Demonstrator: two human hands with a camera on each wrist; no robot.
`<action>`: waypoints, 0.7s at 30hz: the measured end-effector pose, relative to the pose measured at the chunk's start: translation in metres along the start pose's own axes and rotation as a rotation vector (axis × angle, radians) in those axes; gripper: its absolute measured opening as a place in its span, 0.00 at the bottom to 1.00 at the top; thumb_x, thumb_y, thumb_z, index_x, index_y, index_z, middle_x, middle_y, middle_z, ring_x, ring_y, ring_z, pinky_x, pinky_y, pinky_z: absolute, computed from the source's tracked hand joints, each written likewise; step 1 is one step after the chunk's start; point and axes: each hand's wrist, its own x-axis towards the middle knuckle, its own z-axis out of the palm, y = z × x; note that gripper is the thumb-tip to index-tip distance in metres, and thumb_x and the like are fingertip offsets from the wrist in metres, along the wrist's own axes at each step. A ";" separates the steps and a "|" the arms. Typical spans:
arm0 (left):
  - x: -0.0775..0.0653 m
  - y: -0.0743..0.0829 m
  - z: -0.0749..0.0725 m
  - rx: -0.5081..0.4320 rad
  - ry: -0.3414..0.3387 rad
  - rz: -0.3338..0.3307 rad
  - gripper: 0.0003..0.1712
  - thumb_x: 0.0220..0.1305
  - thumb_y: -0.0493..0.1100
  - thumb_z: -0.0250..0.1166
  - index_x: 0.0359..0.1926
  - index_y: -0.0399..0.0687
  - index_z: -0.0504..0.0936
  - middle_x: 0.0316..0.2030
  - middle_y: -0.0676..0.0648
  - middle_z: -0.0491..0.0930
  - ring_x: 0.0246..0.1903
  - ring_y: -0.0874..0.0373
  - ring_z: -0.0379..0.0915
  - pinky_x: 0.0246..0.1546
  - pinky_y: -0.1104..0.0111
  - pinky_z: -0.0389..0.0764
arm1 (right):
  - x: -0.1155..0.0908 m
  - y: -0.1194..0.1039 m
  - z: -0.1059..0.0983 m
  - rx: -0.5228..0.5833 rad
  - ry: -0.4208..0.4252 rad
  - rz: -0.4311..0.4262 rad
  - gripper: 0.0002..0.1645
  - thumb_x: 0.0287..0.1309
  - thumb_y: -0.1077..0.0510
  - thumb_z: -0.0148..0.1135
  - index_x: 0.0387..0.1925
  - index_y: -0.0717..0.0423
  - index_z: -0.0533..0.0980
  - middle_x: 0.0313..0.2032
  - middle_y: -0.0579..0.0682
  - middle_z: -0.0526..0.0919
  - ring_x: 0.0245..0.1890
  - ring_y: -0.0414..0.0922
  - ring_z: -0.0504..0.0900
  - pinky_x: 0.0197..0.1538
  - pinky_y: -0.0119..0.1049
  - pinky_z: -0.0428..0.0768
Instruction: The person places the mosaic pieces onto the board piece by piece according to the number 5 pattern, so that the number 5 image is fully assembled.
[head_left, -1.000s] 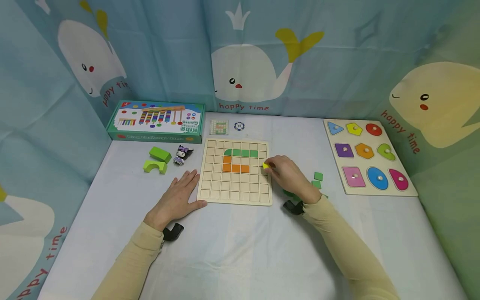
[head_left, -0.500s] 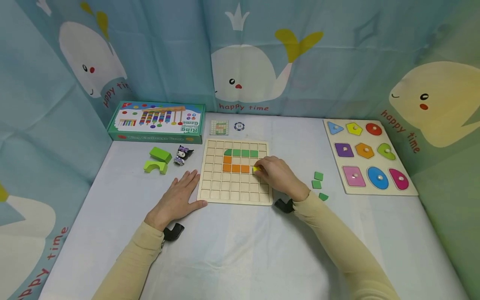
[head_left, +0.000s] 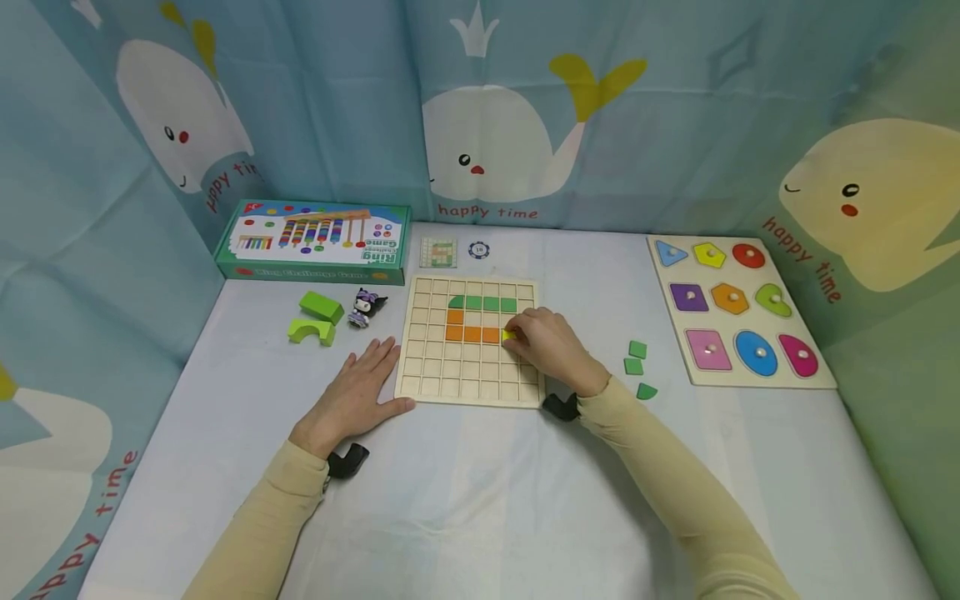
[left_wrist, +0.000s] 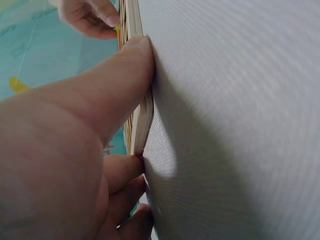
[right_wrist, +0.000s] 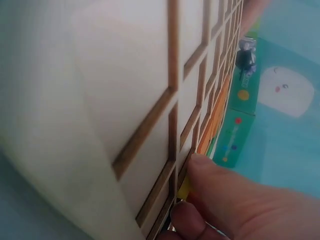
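A square wooden grid board [head_left: 471, 388] lies on the white cloth in the head view. Green tiles [head_left: 489, 304] form a row in its upper part, the leftmost with a rounded corner. Orange tiles [head_left: 472, 334] make an L below them. My right hand [head_left: 551, 346] pinches a yellow tile [head_left: 509, 335] between thumb and fingers, at the cell just right of the orange row; the tile is partly hidden by the fingertips. My left hand [head_left: 352, 396] rests beside the board's lower left corner, its thumb [left_wrist: 135, 57] touching the edge, fingers spread.
Loose green pieces [head_left: 634, 367] lie right of the board, near a shape-knob puzzle [head_left: 678, 333]. A small pattern card [head_left: 438, 252] and a round chip [head_left: 478, 250] sit behind it. Leftward are green blocks [head_left: 321, 308], a small figurine [head_left: 365, 308] and a game box [head_left: 311, 242].
My right hand has carried the yellow tile leftward from the board's right edge to the cell beside the orange row. The left hand has stayed in place.
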 end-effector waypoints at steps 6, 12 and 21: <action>0.001 0.000 0.000 0.002 -0.006 0.000 0.53 0.63 0.63 0.63 0.74 0.34 0.53 0.75 0.39 0.47 0.73 0.43 0.39 0.68 0.44 0.45 | 0.002 0.000 0.000 0.007 0.016 0.013 0.12 0.55 0.56 0.73 0.37 0.61 0.83 0.29 0.50 0.82 0.29 0.46 0.78 0.34 0.42 0.76; 0.002 0.000 -0.002 -0.002 -0.005 0.002 0.53 0.63 0.62 0.64 0.74 0.34 0.53 0.74 0.38 0.47 0.73 0.43 0.39 0.68 0.44 0.44 | 0.003 0.000 0.002 -0.002 0.012 0.043 0.12 0.55 0.54 0.73 0.39 0.57 0.83 0.28 0.46 0.81 0.31 0.46 0.77 0.42 0.50 0.73; 0.001 0.000 -0.001 0.000 -0.011 -0.005 0.53 0.63 0.62 0.64 0.74 0.34 0.53 0.75 0.39 0.47 0.73 0.43 0.39 0.68 0.45 0.44 | -0.010 0.005 -0.008 0.019 0.024 -0.012 0.13 0.58 0.57 0.70 0.43 0.59 0.83 0.35 0.51 0.82 0.36 0.49 0.77 0.40 0.47 0.74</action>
